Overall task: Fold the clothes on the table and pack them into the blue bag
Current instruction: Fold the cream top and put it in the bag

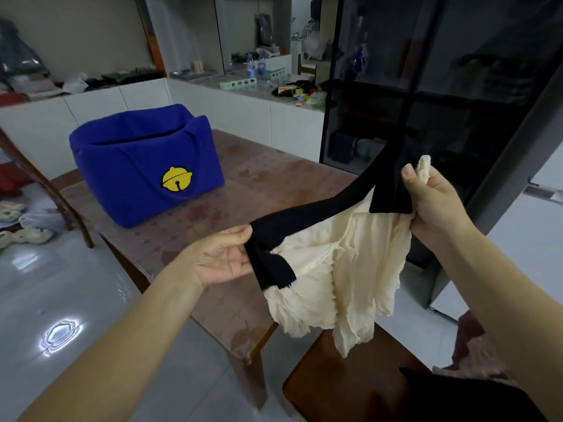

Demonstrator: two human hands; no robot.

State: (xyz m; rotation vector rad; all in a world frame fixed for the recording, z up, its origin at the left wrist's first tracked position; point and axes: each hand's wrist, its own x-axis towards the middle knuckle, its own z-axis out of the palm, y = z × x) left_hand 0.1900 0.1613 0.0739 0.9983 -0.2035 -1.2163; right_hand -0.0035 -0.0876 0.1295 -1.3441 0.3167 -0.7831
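Note:
I hold a cream crinkled garment (344, 269) with black ribbed bands (316, 214) in the air over the near right corner of the brown table (213, 220). My left hand (222, 257) pinches one black band at its lower left end. My right hand (432, 202) grips the other black band and a bunch of cream fabric, higher and to the right. The cream cloth hangs loose below both hands. The blue bag (143, 169), with a yellow bell patch on its front, stands open on the far left part of the table.
A wooden stool (344, 388) sits below the garment, with dark and pinkish clothes (475, 388) at the lower right. A dark glass cabinet (441, 86) rises behind my right hand. White counters with clutter run along the back. A chair frame (45, 184) stands at the left.

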